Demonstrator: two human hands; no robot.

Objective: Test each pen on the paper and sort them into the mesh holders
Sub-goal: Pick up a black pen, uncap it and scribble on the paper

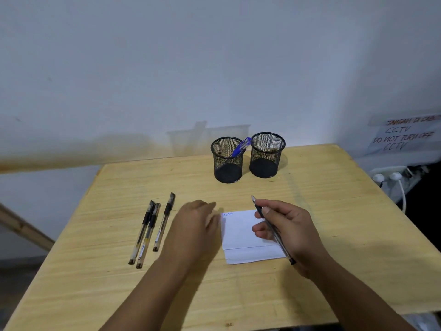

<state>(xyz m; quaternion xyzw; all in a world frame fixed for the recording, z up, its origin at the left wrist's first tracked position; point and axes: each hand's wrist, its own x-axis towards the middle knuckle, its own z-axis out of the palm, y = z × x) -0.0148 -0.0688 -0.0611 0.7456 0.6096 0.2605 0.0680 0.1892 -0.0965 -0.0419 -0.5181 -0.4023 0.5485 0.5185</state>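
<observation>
You have three capped black pens [152,229] lying side by side left of the white paper [241,235], which bears small blue scribbles at its top left corner. Behind stand two black mesh holders: the left holder [227,161] has blue pens [240,147] leaning in it, and the right holder [266,155] stands just beside it.

Bare table [322,187] before right holder [267,154] — unobstructed.
</observation>
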